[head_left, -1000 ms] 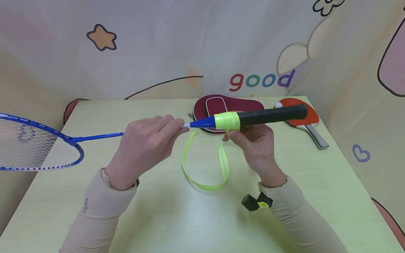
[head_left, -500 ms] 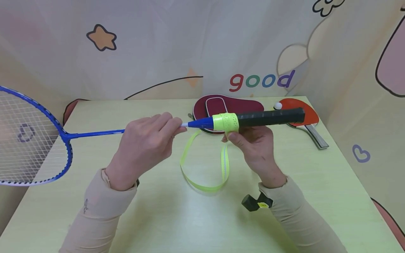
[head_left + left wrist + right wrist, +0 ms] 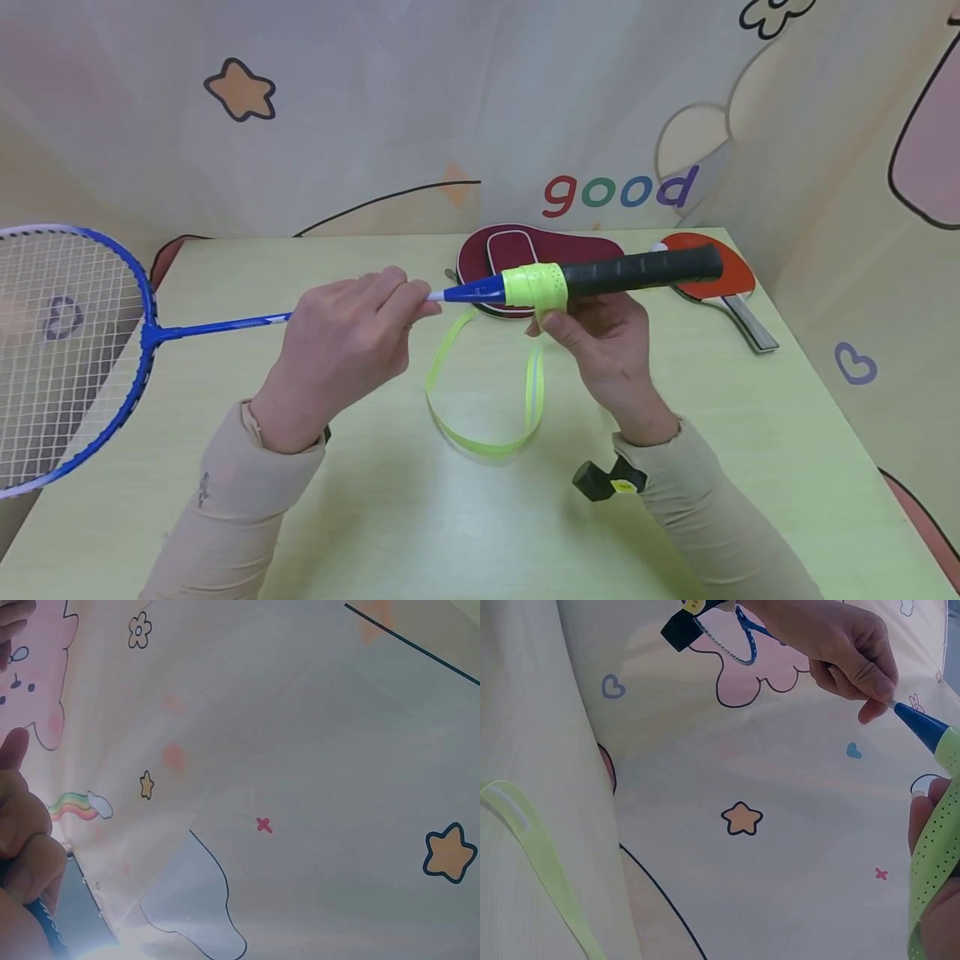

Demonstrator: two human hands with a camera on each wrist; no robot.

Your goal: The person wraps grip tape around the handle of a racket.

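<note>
We've got the left hand pinching the racket shaft, probably to steady it, and the right hand pinching the lime tape under the black handle, likely for tension. From our right hand, the wrapped bit's around 11 o'clock, handle at 1, loose loop at 8. Racket head's at our left hand's 9.

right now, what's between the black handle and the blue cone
Wound yellow tape fills the stretch from the black handle to the blue cone; the head view shows it.
</note>
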